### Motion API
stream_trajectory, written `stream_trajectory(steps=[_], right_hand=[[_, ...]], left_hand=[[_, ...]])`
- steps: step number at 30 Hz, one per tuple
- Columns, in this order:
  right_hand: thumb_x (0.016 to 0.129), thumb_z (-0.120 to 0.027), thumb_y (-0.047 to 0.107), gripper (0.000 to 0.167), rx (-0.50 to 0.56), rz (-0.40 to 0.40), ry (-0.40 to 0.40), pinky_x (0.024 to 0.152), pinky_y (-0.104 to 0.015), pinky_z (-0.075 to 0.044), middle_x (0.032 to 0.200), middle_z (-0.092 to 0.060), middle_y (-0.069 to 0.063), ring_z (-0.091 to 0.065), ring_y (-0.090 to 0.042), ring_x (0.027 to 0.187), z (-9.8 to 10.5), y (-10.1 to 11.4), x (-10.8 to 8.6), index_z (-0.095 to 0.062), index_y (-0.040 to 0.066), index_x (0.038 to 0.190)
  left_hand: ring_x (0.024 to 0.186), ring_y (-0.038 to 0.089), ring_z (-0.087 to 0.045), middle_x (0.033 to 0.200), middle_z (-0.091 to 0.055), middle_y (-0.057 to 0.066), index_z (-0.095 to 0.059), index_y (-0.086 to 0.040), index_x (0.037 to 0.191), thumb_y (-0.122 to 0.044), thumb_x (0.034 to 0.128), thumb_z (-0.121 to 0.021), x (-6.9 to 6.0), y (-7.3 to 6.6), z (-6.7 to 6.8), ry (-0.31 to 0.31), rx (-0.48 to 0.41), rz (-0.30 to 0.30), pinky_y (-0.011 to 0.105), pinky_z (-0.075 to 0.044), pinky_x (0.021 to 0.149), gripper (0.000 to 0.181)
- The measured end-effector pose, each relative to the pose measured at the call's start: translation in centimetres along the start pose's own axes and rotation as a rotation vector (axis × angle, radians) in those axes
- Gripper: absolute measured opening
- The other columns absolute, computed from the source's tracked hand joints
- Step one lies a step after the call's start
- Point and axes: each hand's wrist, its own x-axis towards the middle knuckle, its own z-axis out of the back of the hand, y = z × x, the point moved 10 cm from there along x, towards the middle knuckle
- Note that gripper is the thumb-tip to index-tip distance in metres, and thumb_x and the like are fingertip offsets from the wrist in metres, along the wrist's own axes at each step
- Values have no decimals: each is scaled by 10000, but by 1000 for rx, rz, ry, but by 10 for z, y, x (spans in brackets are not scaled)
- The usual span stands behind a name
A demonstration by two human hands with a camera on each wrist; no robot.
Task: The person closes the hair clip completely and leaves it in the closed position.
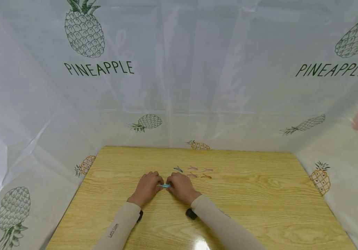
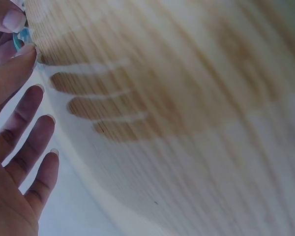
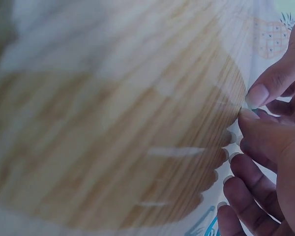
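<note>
A small light-blue hair clip is between my two hands, low over the table. My left hand pinches one end of it between thumb and index finger. In the left wrist view the teal edge of the clip shows at those fingertips, and the other fingers are spread loosely. From the other side my right hand pinches the clip's other end; in the right wrist view its fingers mostly hide the clip. Just beyond the right hand lies a dark-blue clip, its two arms spread.
Beside the dark-blue clip lie pink clips and an orange clip, also with arms spread. The wooden table runs back to a white pineapple-printed sheet, which also hangs along both sides.
</note>
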Motion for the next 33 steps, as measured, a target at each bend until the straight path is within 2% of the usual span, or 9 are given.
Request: stream_trajectory(steps=[8, 13, 17, 24, 33], right_hand=[[927, -849, 211, 138, 52, -8, 6, 677, -225, -525, 897, -672, 23, -599, -74, 762, 2, -3, -3, -819, 128, 1034], [928, -847, 211, 151, 67, -40, -34, 713, -251, -552, 927, -676, 13, -635, -107, 803, 9, -12, -4, -813, 121, 1044], [905, -867, 204, 161, 41, -49, -102, 764, -321, -592, 962, -698, -7, -690, -175, 878, 21, -19, -4, -804, 120, 1026], [899, -872, 180, 154, -35, -78, -202, 777, -406, -587, 958, -666, -38, -672, -212, 858, 40, -29, -4, -797, 115, 1017], [913, -863, 191, 156, -85, -158, -207, 814, -429, -565, 968, -652, -45, -646, -246, 880, 47, -46, 3, -795, 112, 1028]], left_hand=[[848, 205, -594, 914, -644, -8, -787, -141, 904, -157, 834, -901, 0, 0, -1, -2, -12, 2, 408, -508, 766, 135], [892, 229, -624, 934, -653, -10, -783, -139, 918, -167, 857, -886, 3, 3, -2, -4, -29, 19, 444, -531, 812, 123], [921, 271, -646, 950, -666, 6, -785, -129, 939, -173, 879, -871, 9, 6, -3, -1, -66, 53, 511, -547, 870, 114], [896, 271, -650, 930, -671, 22, -797, -118, 1003, -170, 913, -852, 23, 12, -3, -11, -67, 114, 508, -537, 827, 118], [925, 273, -640, 983, -687, 54, -784, -99, 1068, -166, 907, -858, 41, 10, 3, -35, -60, 157, 493, -523, 832, 190]])
